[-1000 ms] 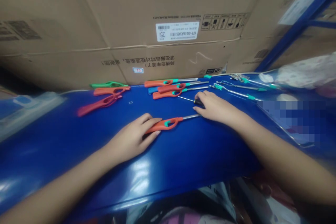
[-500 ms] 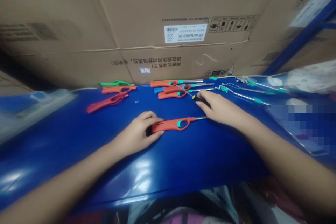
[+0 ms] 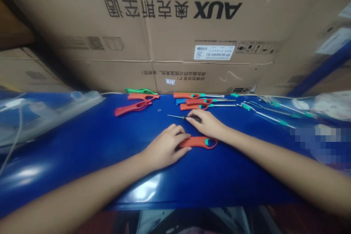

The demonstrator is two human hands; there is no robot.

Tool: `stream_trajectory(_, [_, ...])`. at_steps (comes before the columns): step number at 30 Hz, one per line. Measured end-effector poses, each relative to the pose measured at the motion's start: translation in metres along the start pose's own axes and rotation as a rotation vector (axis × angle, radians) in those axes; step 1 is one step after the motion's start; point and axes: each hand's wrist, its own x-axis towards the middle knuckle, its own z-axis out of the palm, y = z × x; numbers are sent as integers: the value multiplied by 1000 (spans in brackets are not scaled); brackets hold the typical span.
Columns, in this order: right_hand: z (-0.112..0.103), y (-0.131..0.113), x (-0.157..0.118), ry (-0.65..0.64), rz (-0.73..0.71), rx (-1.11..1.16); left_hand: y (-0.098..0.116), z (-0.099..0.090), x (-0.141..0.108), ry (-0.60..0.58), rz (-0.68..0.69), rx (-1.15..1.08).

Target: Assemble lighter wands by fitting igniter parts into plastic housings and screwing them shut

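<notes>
My left hand (image 3: 168, 146) grips the handle end of an orange lighter (image 3: 197, 142), which lies on the blue table (image 3: 131, 186). Its trigger is teal, and my right forearm hides its metal tube. Just above that lighter, my right hand (image 3: 207, 122) holds a screwdriver (image 3: 177, 117) by its dark handle, with the thin shaft pointing left. Behind my hands lie several lighters with tubes, among them an orange one (image 3: 186, 95) and a red one (image 3: 199, 101). Two tiny pieces (image 3: 159, 110) rest left of the screwdriver tip.
Green (image 3: 141, 90), orange (image 3: 142, 97) and red handle shells (image 3: 133, 107) lie at the back left. Metal tubes with teal parts (image 3: 268, 116) are at the back right. A large cardboard box (image 3: 164, 47) stands behind. Clear plastic packaging (image 3: 52, 117) is at the left.
The view has shifted, so the box and table items appear further right. My right hand has moved left with the screwdriver, whose shaft now points left, nearly level. My left hand still grips the lighter.
</notes>
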Motion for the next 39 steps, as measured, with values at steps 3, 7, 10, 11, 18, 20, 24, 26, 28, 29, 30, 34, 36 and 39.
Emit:
stream_trajectory(3, [11, -4, 17, 4, -50, 6, 1, 1, -2, -7, -27, -67])
stream_trajectory(7, [20, -5, 28, 15, -62, 21, 3, 0, -4, -4, -44, -113])
stream_trajectory(10, [22, -3, 31, 31, -50, 41, 4, -2, -5, -5, -34, -124])
stream_trajectory(11, [21, -3, 31, 39, -46, 47, 4, -2, -5, -5, -32, -127])
stream_trajectory(18, [-4, -13, 23, 179, 17, 129, 1, 0, -4, 54, -10, -192])
stream_trajectory(20, [-20, -17, 15, 274, 84, 214, 1, 1, -3, 74, -8, -218])
stream_trajectory(24, [-48, -20, -6, 457, 274, 583, 1, 2, -1, 83, -38, -276])
stream_trajectory(26, [-57, -19, -15, 521, 312, 758, 1, 3, 0, 81, -56, -288])
stream_trajectory(28, [-62, -18, -21, 558, 326, 855, 1, 5, 1, 81, -66, -296])
stream_trajectory(29, [-63, -17, -23, 563, 334, 884, 1, 5, 2, 82, -71, -299])
stream_trajectory(30, [-64, -17, -25, 560, 342, 905, 1, 5, 3, 87, -76, -300])
stream_trajectory(34, [-58, -18, -31, 498, 378, 940, 1, 5, 4, 161, -140, -303])
stream_trajectory(36, [-52, -20, -34, 462, 397, 958, 1, 5, 5, 210, -180, -333])
stream_trajectory(39, [-44, -22, -37, 416, 431, 989, 2, 5, 6, 257, -189, -422])
